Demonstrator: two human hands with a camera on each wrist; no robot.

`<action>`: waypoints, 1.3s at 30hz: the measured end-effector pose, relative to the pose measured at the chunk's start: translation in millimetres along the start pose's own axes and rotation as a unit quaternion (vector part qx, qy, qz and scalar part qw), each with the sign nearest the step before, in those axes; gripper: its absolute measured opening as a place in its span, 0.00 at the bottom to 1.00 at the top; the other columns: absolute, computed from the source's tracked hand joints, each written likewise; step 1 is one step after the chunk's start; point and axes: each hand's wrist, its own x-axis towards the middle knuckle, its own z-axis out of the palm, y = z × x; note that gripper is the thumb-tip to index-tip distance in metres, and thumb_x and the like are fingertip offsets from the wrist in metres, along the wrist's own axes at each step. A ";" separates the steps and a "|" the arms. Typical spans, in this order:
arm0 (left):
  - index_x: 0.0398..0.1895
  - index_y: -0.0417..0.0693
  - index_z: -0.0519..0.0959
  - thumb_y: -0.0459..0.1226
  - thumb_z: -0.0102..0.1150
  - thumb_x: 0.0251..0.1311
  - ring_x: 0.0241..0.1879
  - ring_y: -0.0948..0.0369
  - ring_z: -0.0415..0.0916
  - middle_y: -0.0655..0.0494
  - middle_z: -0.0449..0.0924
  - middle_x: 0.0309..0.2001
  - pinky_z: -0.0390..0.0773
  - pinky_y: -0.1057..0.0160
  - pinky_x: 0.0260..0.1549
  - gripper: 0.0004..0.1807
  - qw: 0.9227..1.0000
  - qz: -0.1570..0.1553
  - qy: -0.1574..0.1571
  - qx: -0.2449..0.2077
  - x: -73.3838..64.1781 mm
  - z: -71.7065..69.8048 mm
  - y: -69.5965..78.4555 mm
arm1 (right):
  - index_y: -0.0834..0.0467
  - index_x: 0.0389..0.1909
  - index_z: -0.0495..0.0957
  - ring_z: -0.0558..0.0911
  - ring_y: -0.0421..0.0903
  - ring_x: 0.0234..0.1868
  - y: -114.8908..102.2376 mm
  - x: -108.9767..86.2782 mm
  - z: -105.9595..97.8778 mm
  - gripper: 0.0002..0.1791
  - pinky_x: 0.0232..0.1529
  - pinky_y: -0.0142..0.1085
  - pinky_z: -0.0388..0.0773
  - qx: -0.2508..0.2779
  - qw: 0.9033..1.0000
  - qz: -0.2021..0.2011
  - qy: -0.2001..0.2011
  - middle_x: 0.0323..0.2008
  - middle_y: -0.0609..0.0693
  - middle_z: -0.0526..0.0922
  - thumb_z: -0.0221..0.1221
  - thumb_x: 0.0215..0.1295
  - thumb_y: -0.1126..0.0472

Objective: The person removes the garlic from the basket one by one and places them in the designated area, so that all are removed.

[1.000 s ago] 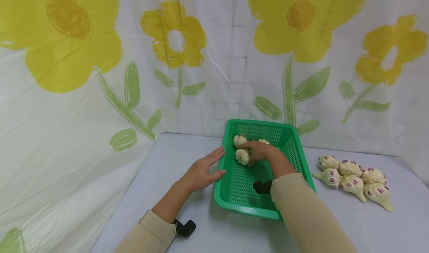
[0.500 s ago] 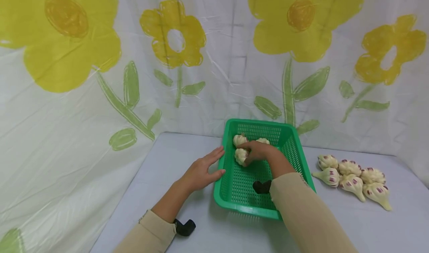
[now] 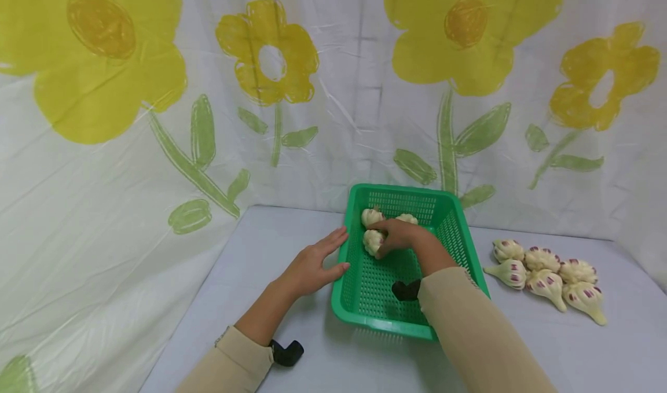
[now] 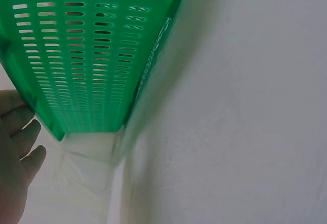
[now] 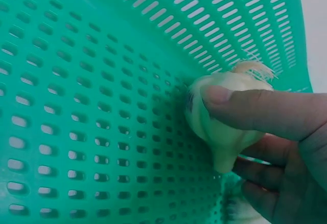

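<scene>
With my right hand (image 3: 398, 234) I pinch one garlic bulb (image 5: 217, 132) inside the green basket (image 3: 385, 324), near its left wall; my left hand (image 3: 308, 270), fingers straight, is at the rim. The bulb should be light and firm, its skin perhaps dry and slippery, so I judge it better held around the wide belly than by the thin neck.

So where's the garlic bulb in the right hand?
In the head view, that garlic bulb is inside the green basket, near its left side, held by the right hand, with another bulb just behind.
</scene>
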 end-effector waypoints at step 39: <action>0.77 0.57 0.58 0.53 0.54 0.67 0.75 0.62 0.53 0.67 0.51 0.77 0.64 0.48 0.69 0.36 1.000 0.000 0.003 0.002 1.3 1.6 -1.4 | 0.59 0.75 0.58 0.72 0.59 0.66 -6.3 -16.1 -26.7 0.42 0.60 0.54 0.74 0.113 0.984 -0.078 0.113 0.67 0.61 0.70 0.64 0.65 0.48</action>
